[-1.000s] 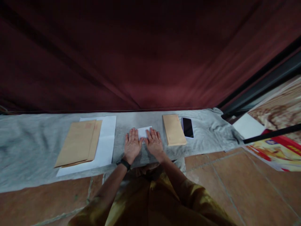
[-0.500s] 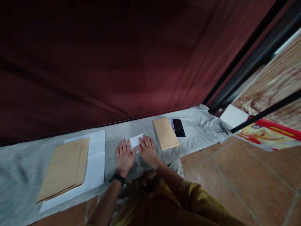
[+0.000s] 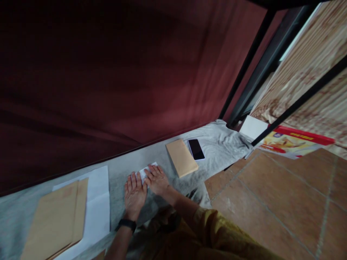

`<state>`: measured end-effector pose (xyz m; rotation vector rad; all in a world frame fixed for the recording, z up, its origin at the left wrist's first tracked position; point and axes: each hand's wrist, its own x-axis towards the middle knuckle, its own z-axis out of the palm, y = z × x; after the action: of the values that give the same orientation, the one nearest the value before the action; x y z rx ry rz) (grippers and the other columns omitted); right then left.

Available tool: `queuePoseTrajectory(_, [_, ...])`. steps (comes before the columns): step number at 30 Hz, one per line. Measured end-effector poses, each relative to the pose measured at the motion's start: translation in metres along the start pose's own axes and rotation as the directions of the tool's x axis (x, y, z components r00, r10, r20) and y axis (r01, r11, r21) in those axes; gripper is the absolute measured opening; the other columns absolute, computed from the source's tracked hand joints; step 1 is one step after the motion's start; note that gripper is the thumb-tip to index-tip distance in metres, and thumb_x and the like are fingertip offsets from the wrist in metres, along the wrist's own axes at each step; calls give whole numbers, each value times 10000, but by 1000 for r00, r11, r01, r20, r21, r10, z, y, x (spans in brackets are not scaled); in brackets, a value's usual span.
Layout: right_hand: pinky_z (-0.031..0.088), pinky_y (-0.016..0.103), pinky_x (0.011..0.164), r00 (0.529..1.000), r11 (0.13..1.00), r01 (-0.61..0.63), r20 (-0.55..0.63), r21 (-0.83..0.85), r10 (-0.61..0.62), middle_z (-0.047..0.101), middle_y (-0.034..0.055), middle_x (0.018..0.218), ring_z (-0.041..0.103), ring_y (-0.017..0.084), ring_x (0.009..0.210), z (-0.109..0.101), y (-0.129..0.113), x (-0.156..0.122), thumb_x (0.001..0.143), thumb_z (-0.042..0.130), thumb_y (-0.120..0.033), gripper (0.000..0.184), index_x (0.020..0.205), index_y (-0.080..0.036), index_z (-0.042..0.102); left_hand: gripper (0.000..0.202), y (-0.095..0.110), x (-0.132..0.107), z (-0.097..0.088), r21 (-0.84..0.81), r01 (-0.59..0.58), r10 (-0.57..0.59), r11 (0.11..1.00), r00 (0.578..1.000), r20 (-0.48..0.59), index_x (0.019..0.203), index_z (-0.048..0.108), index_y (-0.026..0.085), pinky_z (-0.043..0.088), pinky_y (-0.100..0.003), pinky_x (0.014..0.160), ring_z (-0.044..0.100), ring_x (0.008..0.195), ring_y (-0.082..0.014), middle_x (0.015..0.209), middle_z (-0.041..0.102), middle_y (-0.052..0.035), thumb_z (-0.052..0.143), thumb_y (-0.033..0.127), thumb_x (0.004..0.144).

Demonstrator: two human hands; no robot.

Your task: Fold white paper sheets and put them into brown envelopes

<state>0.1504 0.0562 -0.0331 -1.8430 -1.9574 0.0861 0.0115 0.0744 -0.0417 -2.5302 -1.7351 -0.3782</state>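
A small piece of folded white paper (image 3: 142, 173) lies on the grey cloth (image 3: 119, 169), partly covered by both hands. My left hand (image 3: 135, 194) rests flat at its left end, palm down with fingers stretched out. On the right part of the paper, my right hand (image 3: 157, 180) is also laid flat, angled toward the left one, thumbs close together. Right of the hands is a stack of small kraft-brown envelopes or a brown-covered pad (image 3: 182, 158); which one, I cannot tell. A phone (image 3: 196, 149) with a dark screen sits beside it.
Large brown envelopes (image 3: 55, 216) rest on white sheets (image 3: 99, 206) at the left. A dark red curtain (image 3: 151, 90) hangs behind the cloth-covered ledge. Black metal bars (image 3: 241, 79) and a red-and-yellow printed box (image 3: 292, 141) stand at the right, beside the tiled floor (image 3: 271, 191).
The view has turned to the right, so everything sits further left. My right hand has slid closer to my left and covers more of the paper.
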Motion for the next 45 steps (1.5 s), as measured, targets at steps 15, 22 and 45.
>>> queuePoseTrajectory(15, [256, 479, 1230, 989, 988, -150, -2, -22, 150, 332, 142, 1642, 366, 286, 1492, 4, 2, -4, 1044, 448, -475, 581, 1544, -179, 432, 695, -4, -66, -15, -97, -12, 5, 995, 998, -67, 1540, 349, -3, 292, -571, 1219, 355, 1497, -355, 1570, 407, -284, 263, 456, 1025])
queuePoseTrajectory(22, [265, 492, 1220, 983, 982, -183, -35, -51, 181, 384, 189, 1603, 383, 305, 1479, 0, 8, -15, 1048, 438, -461, 639, 1560, -84, 381, 738, 3, -71, -23, -63, -2, -3, 998, 997, -83, 1530, 352, -28, 319, -551, 1206, 364, 1490, -364, 1575, 391, -292, 270, 509, 1030])
queuePoseTrajectory(45, [295, 507, 1200, 983, 982, -155, -117, -112, 142, 452, 217, 1558, 374, 315, 1473, 5, 14, -23, 1057, 417, -361, 583, 1537, -32, 397, 713, 34, -71, -17, -94, -38, 38, 995, 999, -11, 1535, 368, 6, 320, -500, 1220, 312, 1523, -308, 1588, 402, -231, 348, 496, 1016])
